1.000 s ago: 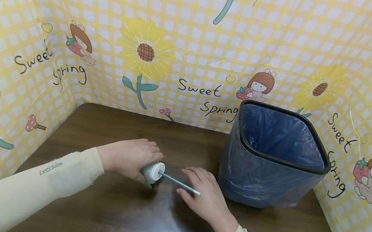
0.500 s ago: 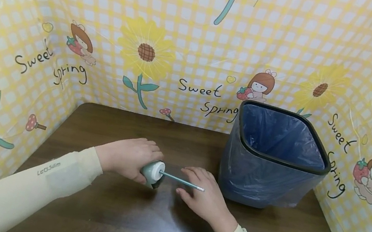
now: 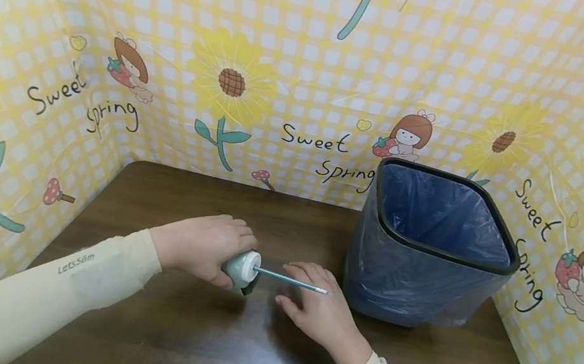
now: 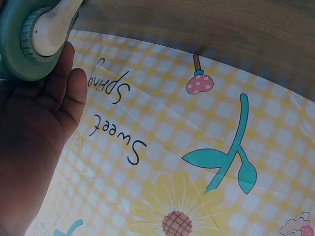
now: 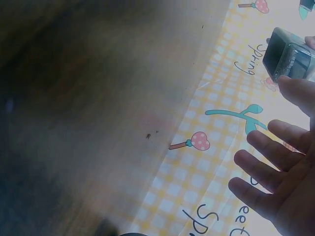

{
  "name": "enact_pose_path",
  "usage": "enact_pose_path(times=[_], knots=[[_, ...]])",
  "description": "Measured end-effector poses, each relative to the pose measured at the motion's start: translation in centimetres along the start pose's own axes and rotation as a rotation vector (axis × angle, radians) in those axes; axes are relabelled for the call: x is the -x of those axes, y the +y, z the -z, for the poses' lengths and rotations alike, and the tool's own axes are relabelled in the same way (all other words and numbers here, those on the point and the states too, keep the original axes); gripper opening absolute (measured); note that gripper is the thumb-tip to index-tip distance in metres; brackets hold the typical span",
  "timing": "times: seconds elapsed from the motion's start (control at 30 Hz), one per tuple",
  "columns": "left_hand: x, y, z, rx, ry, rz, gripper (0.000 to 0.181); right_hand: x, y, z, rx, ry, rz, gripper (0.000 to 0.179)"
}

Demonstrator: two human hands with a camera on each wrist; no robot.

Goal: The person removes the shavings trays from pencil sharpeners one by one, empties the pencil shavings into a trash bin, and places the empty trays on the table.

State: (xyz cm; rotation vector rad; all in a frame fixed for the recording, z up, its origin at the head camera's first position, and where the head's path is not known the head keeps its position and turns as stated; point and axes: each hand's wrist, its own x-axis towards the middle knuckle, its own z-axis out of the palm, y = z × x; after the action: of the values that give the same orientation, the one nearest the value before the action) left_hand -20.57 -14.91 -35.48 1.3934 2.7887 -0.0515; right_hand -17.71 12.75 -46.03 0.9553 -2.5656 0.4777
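Note:
My left hand [image 3: 208,246] grips a pale green crank pencil sharpener [image 3: 238,269] with its white front facing right. A blue-green pencil [image 3: 287,280] sticks out of that front, its eraser end overlapping my right hand [image 3: 326,313] in the head view. Seen from the left wrist, the sharpener's white crank [image 4: 49,32] shows, with fingers curled beneath the body. In the right wrist view the sharpener's dark see-through drawer [image 5: 290,59] lies beyond my right thumb. The right-hand fingers [image 5: 266,157] are spread and loosely bent, holding nothing.
A blue bin [image 3: 401,290] with a clear liner and black rim stands just right of my right hand. Brown wooden table [image 3: 157,327] lies under both hands. A yellow checked sheet [image 3: 309,82] encloses the back and sides. Small dark specks [image 5: 148,136] dot the tabletop.
The pencil's eraser end has swung away from me and slightly right as the sharpener turned a little in my left hand. My right hand has barely moved.

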Motion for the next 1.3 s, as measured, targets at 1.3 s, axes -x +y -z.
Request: enact_pose_path(times=[1.3], knots=[[0.1, 0.9, 0.8, -0.031, 0.025, 0.026, 0.064, -0.3, -1.2, -0.1, -0.219, -0.14, -0.113, 0.056]])
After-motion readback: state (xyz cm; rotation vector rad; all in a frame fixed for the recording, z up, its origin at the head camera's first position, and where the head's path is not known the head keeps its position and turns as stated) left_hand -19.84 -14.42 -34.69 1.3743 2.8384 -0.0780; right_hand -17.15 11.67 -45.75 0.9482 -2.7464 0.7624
